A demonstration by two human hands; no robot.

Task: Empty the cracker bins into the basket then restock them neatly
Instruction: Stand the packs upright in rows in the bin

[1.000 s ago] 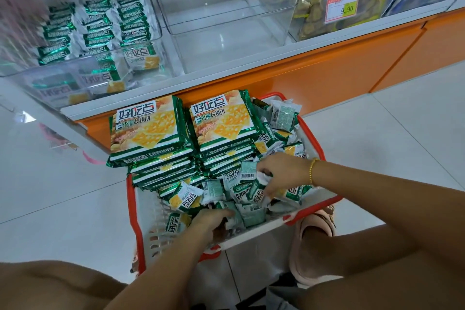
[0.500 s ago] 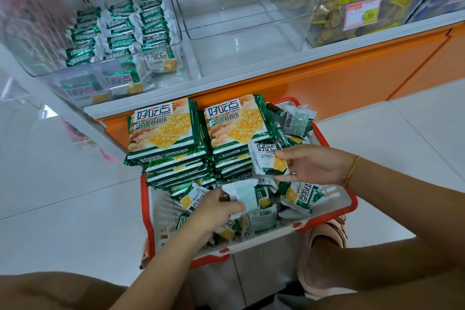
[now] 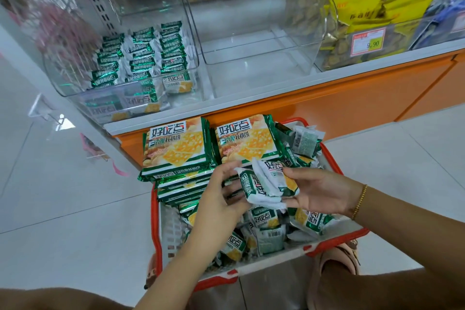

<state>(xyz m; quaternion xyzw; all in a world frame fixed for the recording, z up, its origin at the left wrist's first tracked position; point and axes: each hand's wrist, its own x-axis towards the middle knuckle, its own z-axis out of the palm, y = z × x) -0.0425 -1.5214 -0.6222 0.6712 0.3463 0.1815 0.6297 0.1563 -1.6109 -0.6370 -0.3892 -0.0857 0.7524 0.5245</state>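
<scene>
A red-rimmed white basket (image 3: pixel 334 241) on the floor holds two stacks of large green cracker packs (image 3: pixel 176 148) and several loose small packets. Above the basket, my right hand (image 3: pixel 319 194) holds a bunch of small green-and-white cracker packets (image 3: pixel 266 184) from the right. My left hand (image 3: pixel 221 196) grips the same bunch from the left and below. On the shelf, the left clear bin (image 3: pixel 125 98) contains neat rows of small packets (image 3: pixel 143 53). The middle clear bin (image 3: pixel 251 53) has nothing in it.
A bin of yellow snack bags (image 3: pixel 364 0) with a price tag (image 3: pixel 368 40) stands to the right. The orange shelf base (image 3: pixel 352 103) rises right behind the basket. White tiled floor (image 3: pixel 63 196) lies to the left. My foot in a pink slipper (image 3: pixel 334 267) is beside the basket.
Both hands rose out of the basket with small packets and came together above it. The view tilted up toward the shelf bins.
</scene>
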